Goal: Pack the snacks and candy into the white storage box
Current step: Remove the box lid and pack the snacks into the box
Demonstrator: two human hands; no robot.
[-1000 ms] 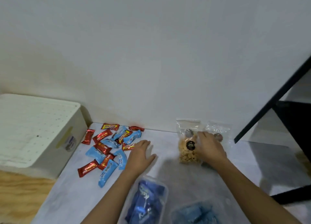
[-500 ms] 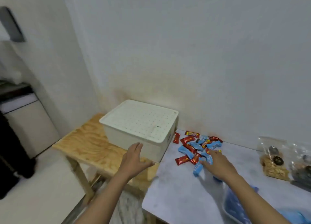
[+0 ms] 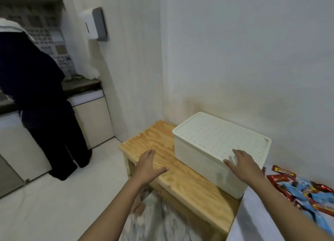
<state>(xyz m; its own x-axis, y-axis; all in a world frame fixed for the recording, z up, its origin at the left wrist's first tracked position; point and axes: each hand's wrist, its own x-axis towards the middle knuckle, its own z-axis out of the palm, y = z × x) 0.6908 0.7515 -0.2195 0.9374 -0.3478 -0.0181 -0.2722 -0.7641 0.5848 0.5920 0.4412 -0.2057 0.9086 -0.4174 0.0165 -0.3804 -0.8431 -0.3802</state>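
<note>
The box, lid on, stands at the far right end of the wood bench, against the wall. The right hand is spread flat over the lid's 5 o'clock corner, holding nothing; whether it touches is unclear. The left hand hangs over the bare wood at the box's 9 o'clock, fingers loosely straight, thumb out, empty. The candy, red and blue wrappers, lies at the box's 4 o'clock on the white bench. A person in dark clothes stands at 10 o'clock.
</note>
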